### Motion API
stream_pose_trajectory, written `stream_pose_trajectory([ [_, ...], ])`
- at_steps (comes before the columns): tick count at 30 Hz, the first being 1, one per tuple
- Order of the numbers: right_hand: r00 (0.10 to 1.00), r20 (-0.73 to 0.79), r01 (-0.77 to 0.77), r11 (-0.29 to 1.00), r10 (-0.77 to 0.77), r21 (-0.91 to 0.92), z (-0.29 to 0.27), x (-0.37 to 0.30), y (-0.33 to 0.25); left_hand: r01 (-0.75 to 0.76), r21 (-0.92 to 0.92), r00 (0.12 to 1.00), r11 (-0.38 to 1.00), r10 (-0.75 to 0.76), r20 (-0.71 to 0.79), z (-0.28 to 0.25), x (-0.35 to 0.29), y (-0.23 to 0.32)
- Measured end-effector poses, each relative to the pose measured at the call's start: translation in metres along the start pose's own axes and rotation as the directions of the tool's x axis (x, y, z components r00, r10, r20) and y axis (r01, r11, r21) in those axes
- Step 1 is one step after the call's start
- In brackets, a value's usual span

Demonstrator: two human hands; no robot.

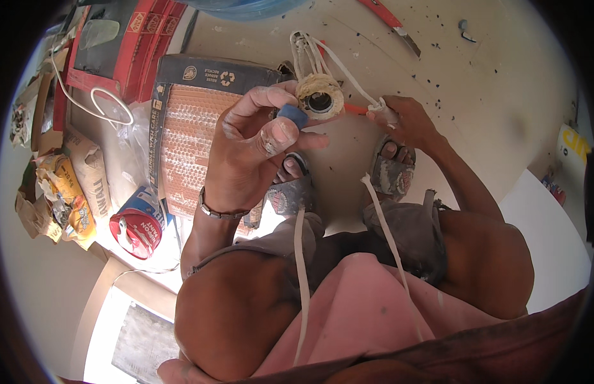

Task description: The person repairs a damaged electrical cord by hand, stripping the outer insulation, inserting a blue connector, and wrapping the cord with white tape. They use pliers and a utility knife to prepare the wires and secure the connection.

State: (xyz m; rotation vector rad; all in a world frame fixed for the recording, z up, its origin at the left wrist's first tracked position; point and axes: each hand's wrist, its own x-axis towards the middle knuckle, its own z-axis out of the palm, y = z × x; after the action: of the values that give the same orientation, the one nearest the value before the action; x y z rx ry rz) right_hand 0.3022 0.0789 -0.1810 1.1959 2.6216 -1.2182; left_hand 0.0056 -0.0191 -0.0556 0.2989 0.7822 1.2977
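Note:
Between thumb and fingers, my left hand (249, 137) pinches a small dark-blue piece (292, 116) with a rounded edge. Right beside it is a cream, crusted ring (331, 102) with a dark round hole; I cannot tell whether my fingertips bear it or it sits behind them. My right hand (402, 121) has its fingers curled at the end of a slim orange-red tool (356, 110), whose other end runs behind the ring. Pale cord (348, 73) loops above the ring and runs down to the right hand's dusty fingertips.
On the floor lies a red-handled cutter (390, 22) among scattered blue scraps. At left are a carton of tiles (201, 121), red boxes (140, 51), a paint can (137, 230) and a yellow bag (69, 198). My sandalled feet (290, 189) stand below my hands.

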Motion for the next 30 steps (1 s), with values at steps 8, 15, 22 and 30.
stream_pose_trajectory([
  [8,0.689,-0.506,0.624,0.780,-0.519,0.051,-0.080,0.013,-0.108,-0.002,0.145,0.995,0.989,0.016,-0.096,0.023,0.003,-0.003],
  [15,0.707,-0.386,0.612,0.786,-0.593,-0.088,-0.104,0.027,-0.146,0.005,0.177,0.996,0.984,0.012,-0.091,0.039,0.013,-0.003],
  [22,0.743,-0.423,0.602,0.794,-0.519,0.082,-0.107,0.027,-0.135,0.039,0.003,0.998,0.999,-0.038,-0.055,0.043,0.020,0.003],
  [30,0.763,-0.454,0.570,0.810,-0.460,0.136,-0.105,0.023,-0.124,-0.007,0.288,0.995,0.958,0.035,-0.092,0.048,0.025,0.000],
])
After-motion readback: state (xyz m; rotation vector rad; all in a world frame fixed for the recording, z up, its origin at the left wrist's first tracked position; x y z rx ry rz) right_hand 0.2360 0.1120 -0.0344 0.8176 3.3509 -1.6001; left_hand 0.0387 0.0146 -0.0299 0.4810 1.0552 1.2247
